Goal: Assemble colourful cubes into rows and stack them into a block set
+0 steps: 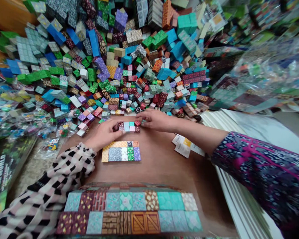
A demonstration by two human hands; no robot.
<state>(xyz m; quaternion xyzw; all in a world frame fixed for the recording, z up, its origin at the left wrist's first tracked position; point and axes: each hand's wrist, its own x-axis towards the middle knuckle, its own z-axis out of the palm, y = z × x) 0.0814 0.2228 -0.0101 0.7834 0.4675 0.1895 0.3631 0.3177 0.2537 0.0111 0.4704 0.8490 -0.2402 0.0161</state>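
A small two-row set of patterned cubes (127, 126) in blue, pink, teal and dark red lies on the brown board. My left hand (106, 132), in a checkered sleeve, grips the set's left end between thumb and fingers. At the right end, the curled fingers of my right hand (153, 120) are around a small red cube (137, 122); part of the contact is hidden. Just below my left hand lies a flat block panel (121, 154) with yellow, grey, white, green and purple squares. A longer row of patterned blocks (126, 201) stands nearest me.
A big heap of loose patterned blocks (129, 36) fills the back of the brown board (164, 169). White labels (183, 147) lie right of centre. Stacked white sheets (229, 132) line the right side, below clear plastic bags (264, 73). A printed box (7, 176) is at left.
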